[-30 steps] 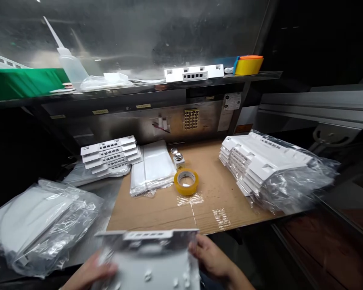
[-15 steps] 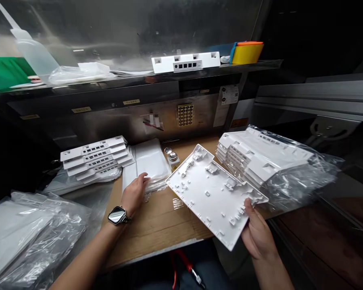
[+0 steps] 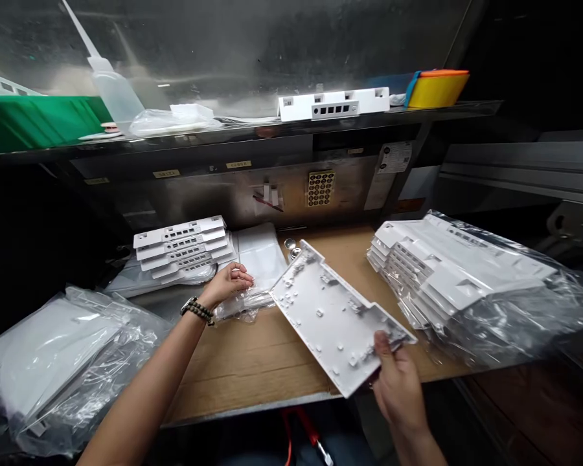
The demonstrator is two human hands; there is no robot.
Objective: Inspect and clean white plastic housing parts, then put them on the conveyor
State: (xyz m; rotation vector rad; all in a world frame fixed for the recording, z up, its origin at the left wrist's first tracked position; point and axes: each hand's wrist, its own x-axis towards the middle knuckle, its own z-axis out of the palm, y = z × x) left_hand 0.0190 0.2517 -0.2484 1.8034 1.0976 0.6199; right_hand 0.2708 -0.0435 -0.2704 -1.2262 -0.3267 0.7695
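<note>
My right hand (image 3: 397, 378) grips a white plastic housing panel (image 3: 320, 323) by its near right corner, thumb on top. The panel is tilted, its inner side with small clips and posts facing up. My left hand (image 3: 230, 283), fingers loosely bent and partly apart, is over the near left part of a pile of clear plastic bags (image 3: 262, 249); whether it touches them I cannot tell. Behind the panel's far corner, a small round metal container (image 3: 294, 253) is partly hidden, beside its round lid (image 3: 290, 243).
White housings are stacked at left (image 3: 179, 249), and bagged ones at right (image 3: 466, 278). More bagged panels (image 3: 48, 349) lie at near left. Cardboard (image 3: 252, 362) covers the bench. The shelf above holds a green bin (image 3: 39, 123), squeeze bottle (image 3: 116, 97), one housing (image 3: 334, 103) and yellow container (image 3: 437, 90).
The view has swung left, so the surroundings sit further right. The panel has tilted more and moved left relative to the bench, still in my right hand. My left hand has turned and its fingers bent.
</note>
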